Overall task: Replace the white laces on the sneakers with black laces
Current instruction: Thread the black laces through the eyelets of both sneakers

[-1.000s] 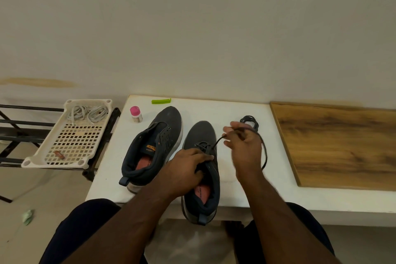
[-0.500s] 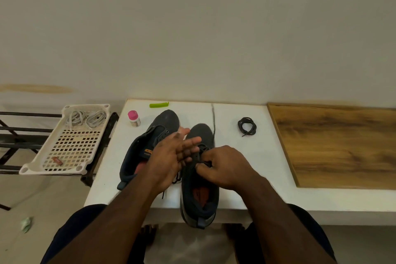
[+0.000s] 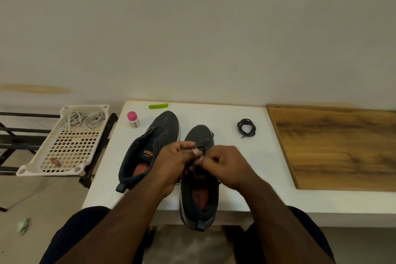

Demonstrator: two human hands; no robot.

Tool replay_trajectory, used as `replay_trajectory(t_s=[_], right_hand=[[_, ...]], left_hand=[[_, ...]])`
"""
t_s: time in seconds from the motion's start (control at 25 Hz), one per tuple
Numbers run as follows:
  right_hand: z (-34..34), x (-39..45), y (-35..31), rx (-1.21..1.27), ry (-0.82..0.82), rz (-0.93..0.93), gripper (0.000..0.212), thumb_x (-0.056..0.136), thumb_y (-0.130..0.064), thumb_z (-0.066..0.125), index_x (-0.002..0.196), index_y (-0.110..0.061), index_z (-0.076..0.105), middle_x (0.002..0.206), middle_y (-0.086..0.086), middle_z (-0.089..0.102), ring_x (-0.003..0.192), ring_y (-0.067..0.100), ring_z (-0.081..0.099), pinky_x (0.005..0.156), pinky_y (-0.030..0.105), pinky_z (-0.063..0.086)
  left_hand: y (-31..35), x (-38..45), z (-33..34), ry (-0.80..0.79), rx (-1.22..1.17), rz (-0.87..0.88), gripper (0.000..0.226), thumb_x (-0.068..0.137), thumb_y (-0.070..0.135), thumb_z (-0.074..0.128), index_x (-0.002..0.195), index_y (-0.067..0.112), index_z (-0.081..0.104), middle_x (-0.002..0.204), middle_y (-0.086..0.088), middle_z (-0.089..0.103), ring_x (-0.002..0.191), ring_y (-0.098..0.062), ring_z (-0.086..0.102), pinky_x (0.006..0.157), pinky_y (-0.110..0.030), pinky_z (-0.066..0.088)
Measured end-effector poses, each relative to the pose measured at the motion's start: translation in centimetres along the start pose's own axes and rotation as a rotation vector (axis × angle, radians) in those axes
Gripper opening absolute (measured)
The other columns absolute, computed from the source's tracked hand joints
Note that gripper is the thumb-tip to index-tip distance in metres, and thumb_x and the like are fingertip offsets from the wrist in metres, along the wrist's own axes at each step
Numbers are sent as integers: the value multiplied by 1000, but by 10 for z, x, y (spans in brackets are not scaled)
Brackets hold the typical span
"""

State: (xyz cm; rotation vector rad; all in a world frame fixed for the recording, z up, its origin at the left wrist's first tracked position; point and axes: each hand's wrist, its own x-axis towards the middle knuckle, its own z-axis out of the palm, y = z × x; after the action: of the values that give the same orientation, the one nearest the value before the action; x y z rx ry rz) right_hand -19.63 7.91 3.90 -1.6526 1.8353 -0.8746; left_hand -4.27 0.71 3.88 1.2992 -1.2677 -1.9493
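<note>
Two dark grey sneakers stand on the white table [image 3: 225, 113], toes away from me. The left sneaker [image 3: 154, 141] shows bare eyelets. The right sneaker [image 3: 200, 195] hangs its heel over the front edge and has a black lace [image 3: 201, 148] at its front eyelets. My left hand [image 3: 173, 163] and my right hand [image 3: 225, 167] meet over its throat, fingers curled and pinching the lace ends. A second black lace [image 3: 246, 127] lies coiled to the right. White laces [image 3: 85, 119] sit in a tray [image 3: 64, 156].
A pink-capped small bottle [image 3: 132, 119] and a green clip [image 3: 158, 105] lie at the table's back left. A wooden board [image 3: 342, 148] covers the right side. The tray rests on a black rack [image 3: 12, 130] left of the table. My knees are under the front edge.
My right hand came back from pulling the lace out to the right. Both hands have closed together over the right sneaker's front eyelets, and the left hand's fingers went from spread to curled.
</note>
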Motion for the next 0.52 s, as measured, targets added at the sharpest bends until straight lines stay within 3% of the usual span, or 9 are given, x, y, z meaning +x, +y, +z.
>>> replay_trajectory(t_s=[0.08,0.16,0.24,0.32,0.4,0.52], right_hand=[[-10,4,6,244,220,290,25,98,-36,59,87,-17,69,73,2,69,65,13,61,69,39,56],[-12,8,7,691,226,548,22,101,-37,56,116,-23,63,93,7,76,75,19,68,75,39,61],[-11,13,9,940,264,570,27,101,-31,58,125,-20,61,105,10,75,83,23,70,75,36,60],[-10,14,12,855,405,470,22,99,-19,61,120,-13,67,103,7,76,85,18,71,77,31,60],[-13,11,20,442,519,304,23,98,-7,60,114,-19,71,99,-7,75,89,7,71,84,25,58],[-15,5,18,153,407,16,36,89,5,60,99,-25,77,95,-20,72,93,-1,68,85,16,52]], left_hand=[[1,-2,5,-52,-44,54,23,90,6,69,112,9,64,95,-12,76,79,-20,71,69,-29,57],[0,-8,11,-142,42,110,19,89,6,70,107,8,65,94,-11,76,87,-22,73,77,-32,58],[-5,-15,21,-249,225,169,15,88,11,73,102,12,68,92,-5,77,91,-19,73,83,-31,58],[-8,-20,28,-304,359,201,12,89,17,74,100,16,70,92,1,77,90,-11,73,83,-24,58],[-7,-18,27,-257,344,206,9,92,20,70,100,17,71,92,0,77,90,-13,73,82,-26,59],[1,-9,13,-78,71,116,16,97,23,61,109,15,69,99,-5,76,87,-21,73,73,-28,58]])
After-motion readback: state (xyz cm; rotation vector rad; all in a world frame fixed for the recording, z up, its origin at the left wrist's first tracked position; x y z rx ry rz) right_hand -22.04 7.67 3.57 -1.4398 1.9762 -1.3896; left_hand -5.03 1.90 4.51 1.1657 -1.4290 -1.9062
